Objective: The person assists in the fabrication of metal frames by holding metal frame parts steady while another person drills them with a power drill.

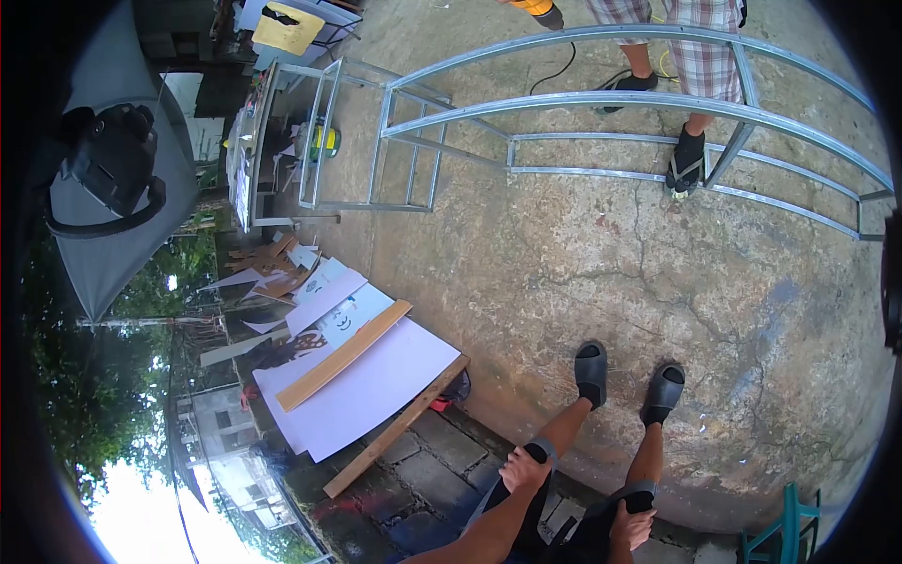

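Observation:
My left hand (525,469) lies over one of my knees, its fingers curled round the grey-edged leg of my dark shorts (542,449). On the other knee, my right hand (633,524) also has its fingers bent over the dark cloth. No tool shows in either hand. Both my feet, in dark grey slides (590,373), stand on the concrete floor (564,273). Beyond them is a long frame of galvanised metal channel (601,101). On its far side stands another person in plaid shorts (705,61), with a yellow power tool (537,9) partly cut off at the top edge.
White sheets (376,385) with a wooden plank (343,355) across them lie at left, beside another wooden strip (399,425). A smaller metal frame (324,141) stands behind. A black cord (561,70) crosses the floor. A teal stool (787,526) is at lower right.

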Demonstrator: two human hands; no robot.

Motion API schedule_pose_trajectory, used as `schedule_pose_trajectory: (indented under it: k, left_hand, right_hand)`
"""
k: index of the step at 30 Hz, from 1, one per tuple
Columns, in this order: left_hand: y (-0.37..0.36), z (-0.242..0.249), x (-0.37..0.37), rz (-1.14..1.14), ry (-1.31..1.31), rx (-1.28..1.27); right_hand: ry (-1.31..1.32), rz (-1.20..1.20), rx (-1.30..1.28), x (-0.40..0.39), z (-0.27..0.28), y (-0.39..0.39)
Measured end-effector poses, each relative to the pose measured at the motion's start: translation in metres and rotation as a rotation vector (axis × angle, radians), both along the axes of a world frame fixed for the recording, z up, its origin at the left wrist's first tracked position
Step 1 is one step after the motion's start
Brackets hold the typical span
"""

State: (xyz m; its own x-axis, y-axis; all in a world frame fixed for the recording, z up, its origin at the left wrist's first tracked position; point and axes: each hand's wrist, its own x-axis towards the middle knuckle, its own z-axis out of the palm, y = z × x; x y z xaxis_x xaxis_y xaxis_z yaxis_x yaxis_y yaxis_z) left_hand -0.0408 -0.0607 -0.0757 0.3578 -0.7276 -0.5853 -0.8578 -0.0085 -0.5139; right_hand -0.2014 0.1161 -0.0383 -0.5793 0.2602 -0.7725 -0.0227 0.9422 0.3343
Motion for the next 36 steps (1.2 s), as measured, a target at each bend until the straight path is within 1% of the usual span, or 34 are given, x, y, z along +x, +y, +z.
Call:
schedule_pose_trajectory:
  k: [14, 20, 26, 36]
  left_hand:
    - [-0.002, 0.004, -0.007, 0.002, -0.007, 0.007]
    - [0.000, 0.004, -0.009, -0.027, -0.016, 0.002]
    - [0.005, -0.003, -0.004, -0.062, -0.030, -0.008]
    - [0.004, -0.002, -0.005, -0.042, -0.026, 0.012]
  right_hand:
    - [-0.014, -0.034, 0.016, -0.001, -0.005, 0.009]
    - [0.002, -0.039, -0.003, -0.004, -0.001, 0.007]
    - [-0.005, -0.048, 0.006, -0.002, -0.009, 0.015]
    - [-0.010, -0.036, 0.016, -0.005, -0.005, 0.010]
